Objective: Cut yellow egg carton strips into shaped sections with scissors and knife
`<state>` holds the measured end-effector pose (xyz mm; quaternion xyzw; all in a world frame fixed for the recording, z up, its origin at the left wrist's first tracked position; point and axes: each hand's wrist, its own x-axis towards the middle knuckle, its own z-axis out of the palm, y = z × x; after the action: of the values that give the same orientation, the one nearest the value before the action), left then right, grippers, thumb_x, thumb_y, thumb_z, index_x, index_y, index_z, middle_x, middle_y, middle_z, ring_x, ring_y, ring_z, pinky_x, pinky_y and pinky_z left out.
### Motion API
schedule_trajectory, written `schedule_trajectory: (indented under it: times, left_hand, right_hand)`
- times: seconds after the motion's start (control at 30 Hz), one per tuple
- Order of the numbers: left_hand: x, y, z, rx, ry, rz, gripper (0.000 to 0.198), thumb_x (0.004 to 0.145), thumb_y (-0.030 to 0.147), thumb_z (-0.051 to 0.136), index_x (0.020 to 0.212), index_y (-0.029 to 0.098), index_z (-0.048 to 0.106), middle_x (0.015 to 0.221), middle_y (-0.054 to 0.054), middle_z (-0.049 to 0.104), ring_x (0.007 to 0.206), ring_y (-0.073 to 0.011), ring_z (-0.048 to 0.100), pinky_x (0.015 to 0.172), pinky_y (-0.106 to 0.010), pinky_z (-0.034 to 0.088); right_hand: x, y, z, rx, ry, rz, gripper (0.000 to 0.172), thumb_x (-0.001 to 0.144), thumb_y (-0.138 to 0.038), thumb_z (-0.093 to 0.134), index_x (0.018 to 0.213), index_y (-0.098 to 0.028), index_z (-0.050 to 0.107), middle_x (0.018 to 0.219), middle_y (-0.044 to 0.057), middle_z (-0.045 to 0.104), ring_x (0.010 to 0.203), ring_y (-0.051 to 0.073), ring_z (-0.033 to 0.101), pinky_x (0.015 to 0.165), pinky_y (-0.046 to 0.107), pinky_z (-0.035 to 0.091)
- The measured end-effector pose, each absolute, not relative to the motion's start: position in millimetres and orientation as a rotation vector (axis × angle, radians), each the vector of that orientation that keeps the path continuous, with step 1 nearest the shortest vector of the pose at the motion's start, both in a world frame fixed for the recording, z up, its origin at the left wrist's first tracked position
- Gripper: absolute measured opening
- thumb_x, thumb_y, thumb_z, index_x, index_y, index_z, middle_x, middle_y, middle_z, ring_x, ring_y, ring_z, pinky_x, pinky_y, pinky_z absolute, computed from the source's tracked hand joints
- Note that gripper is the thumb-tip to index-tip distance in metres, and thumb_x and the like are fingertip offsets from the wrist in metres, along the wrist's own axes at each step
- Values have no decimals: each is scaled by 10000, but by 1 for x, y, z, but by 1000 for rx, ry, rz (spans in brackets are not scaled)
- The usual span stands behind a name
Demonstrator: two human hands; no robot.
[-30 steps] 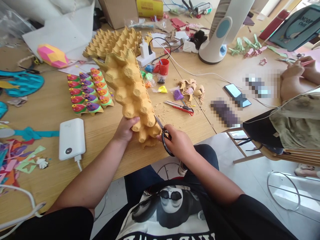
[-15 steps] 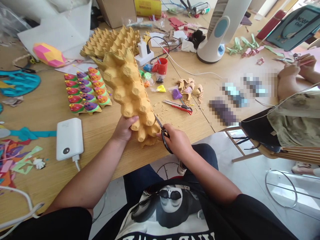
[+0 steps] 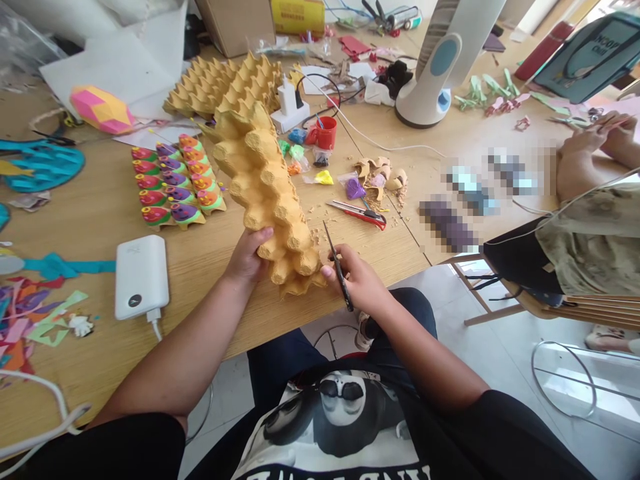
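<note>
A long piece of yellow egg carton, bumps facing up, is raised at a slant over the table's front edge. Gripping its lower left side is my left hand, thumb on top and the other fingers hidden beneath. My right hand is closed around black-handled scissors, whose blades point away from me. The scissors are just right of the carton's lower end and apart from its edge. Small carton crumbs and a red box cutter lie beyond them.
Painted egg-cup pieces and a white power bank sit on the left. More egg cartons, a red cup, clay packets and carton scraps lie farther back. At right, another person's hands rest on the table.
My right hand has drawn the scissors slightly right, away from the carton's edge, and turned them. The carton has shifted and tilted a little in my left hand.
</note>
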<state>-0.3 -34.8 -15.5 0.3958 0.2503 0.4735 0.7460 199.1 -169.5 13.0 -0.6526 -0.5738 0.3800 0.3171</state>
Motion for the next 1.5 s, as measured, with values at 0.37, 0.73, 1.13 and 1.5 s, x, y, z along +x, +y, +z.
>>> schedule_trajectory:
  times: [0.37,0.73,1.13,1.5]
  left_hand:
    - [-1,-39,-6,819,552,963,494,726,421,903,1141,234,711,978,-19,809,1218,-334,694,986,-416,578]
    - [-7,-36,-8,659,593,835,229,824,311,770,1042,247,739,901,-17,806,978,-268,771,868,-363,627]
    - [-7,-37,-8,719,591,761,317,761,387,832,1012,212,750,921,-50,802,913,-267,762,828,-358,617]
    - [-9,-36,-13,720,576,810,314,781,408,824,1033,242,735,962,-28,806,1085,-296,752,952,-395,600]
  right_hand:
    - [205,-176,1,-1577,-1777,584,295,985,-380,593,1226,-210,601,815,12,647,753,194,610,680,296,409]
    - [213,-176,-2,-1535,-1865,316,282,949,-302,664,1217,-229,620,920,49,719,829,214,649,736,321,475]
    - [217,-173,4,-1553,-2072,114,325,1024,-391,645,1292,-209,661,954,81,750,839,224,659,673,317,410]
    - [212,-169,10,-1718,-2098,48,322,1062,-419,564,1308,-244,677,894,71,735,801,220,626,649,331,362]
